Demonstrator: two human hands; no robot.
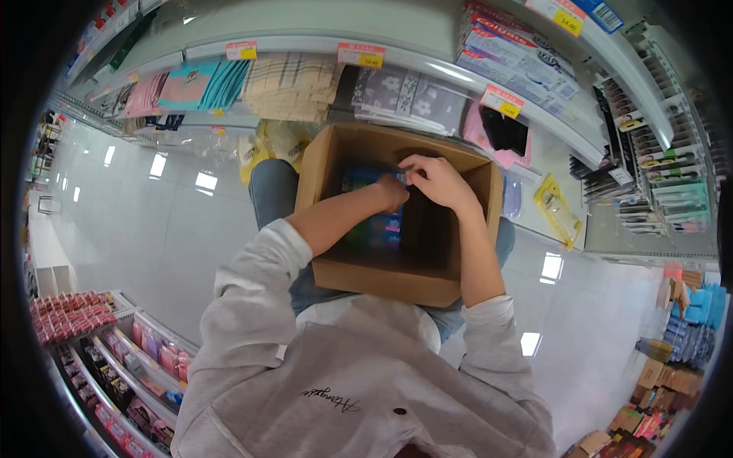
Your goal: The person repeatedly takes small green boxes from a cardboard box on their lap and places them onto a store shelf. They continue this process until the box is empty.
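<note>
An open cardboard box (382, 271) is propped on the lap, so both hands are free inside it. A small blue packet (399, 177) near the far wall is pinched by right hand (435, 182) and left hand (393, 191), fingers clamped on it.

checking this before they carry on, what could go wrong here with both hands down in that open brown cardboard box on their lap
1. The open brown cardboard box seems to rest only on the knees, with no hand steadying it, so it could tip onto the glossy white tiled floor.
2. The left hand and right hand crowd the same small blue packets; one could slip from the fingers back into the box.
</note>
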